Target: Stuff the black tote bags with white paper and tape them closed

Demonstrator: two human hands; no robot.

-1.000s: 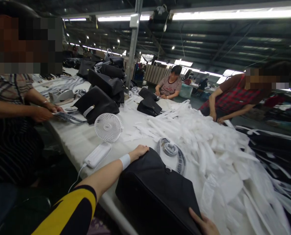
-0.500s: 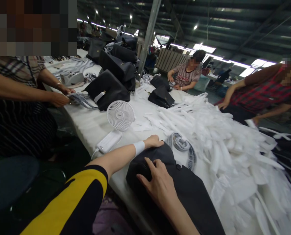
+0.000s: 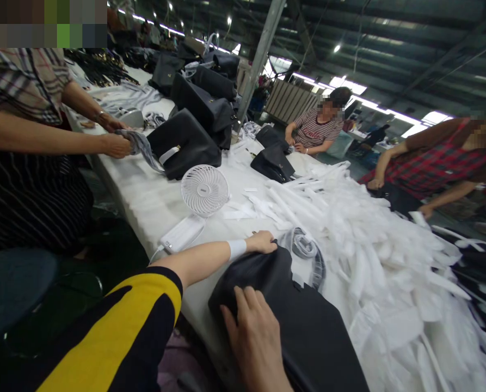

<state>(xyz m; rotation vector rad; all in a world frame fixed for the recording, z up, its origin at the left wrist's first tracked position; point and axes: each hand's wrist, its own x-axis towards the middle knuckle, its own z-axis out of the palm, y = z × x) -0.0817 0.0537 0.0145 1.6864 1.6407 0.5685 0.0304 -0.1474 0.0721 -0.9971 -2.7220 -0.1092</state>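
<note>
A black bag (image 3: 316, 321) lies on its side on the white table in front of me. At its far end, my left hand (image 3: 262, 242) is closed on the bag's edge, its fingertips partly hidden. My right hand (image 3: 257, 332) rests on the bag's near side, thumb apart from the bent fingers, with nothing visible between them. Just beyond the bag, a coiled grey strap in clear wrapping (image 3: 303, 243) lies on the table. A small dark tab (image 3: 297, 285) shows along the bag's upper edge.
Left of the bag stands a white fan (image 3: 204, 190) on a white base with a cable. White padding scraps (image 3: 381, 256) heap up on the right. Several black bags (image 3: 189, 144) are piled farther back. Co-workers stand on the left (image 3: 26, 109), at the back (image 3: 318, 128) and on the right (image 3: 434, 160).
My right hand has slid toward me along the bag, and its fingers have drawn closer together. My left hand stays at the far end. The left co-worker's hands have lifted the grey straps slightly.
</note>
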